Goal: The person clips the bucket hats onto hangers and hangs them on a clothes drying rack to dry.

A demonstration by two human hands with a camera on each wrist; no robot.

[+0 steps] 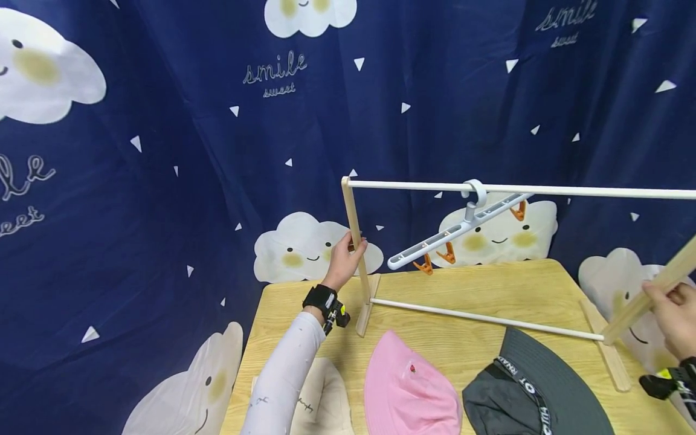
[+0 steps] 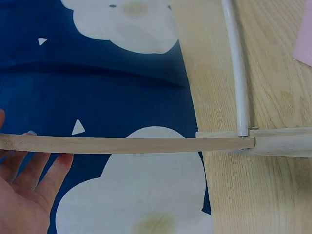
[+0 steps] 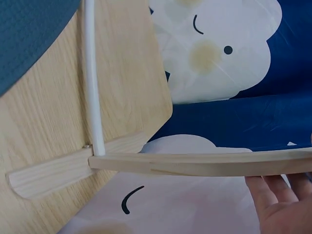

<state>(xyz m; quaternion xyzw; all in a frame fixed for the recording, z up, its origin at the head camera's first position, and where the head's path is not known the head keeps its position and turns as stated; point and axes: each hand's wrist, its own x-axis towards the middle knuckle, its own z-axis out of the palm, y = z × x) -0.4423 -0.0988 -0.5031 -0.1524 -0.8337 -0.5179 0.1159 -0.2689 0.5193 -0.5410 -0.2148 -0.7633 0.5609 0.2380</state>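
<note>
A garment rack has wooden uprights and a white top rail (image 1: 587,191). My left hand (image 1: 344,264) holds its left upright (image 1: 352,208) partway up, thumb and fingers on either side of the wood. At the right edge of the head view, my right hand (image 1: 676,317) grips the right upright (image 1: 633,314). The left wrist view shows fingertips (image 2: 61,163) against the post; the right wrist view shows fingers (image 3: 263,190) on the other post. From the top rail hangs a light grey hanger (image 1: 462,228), tilted, with orange clips (image 1: 447,254) on it.
On the wooden table (image 1: 304,314), in front of the rack, lie a cream hat (image 1: 326,399), a pink bucket hat (image 1: 408,386) and a dark grey hat (image 1: 560,368). A white lower bar (image 1: 478,316) joins the rack's feet. Behind hangs a navy cloud-print curtain (image 1: 435,139).
</note>
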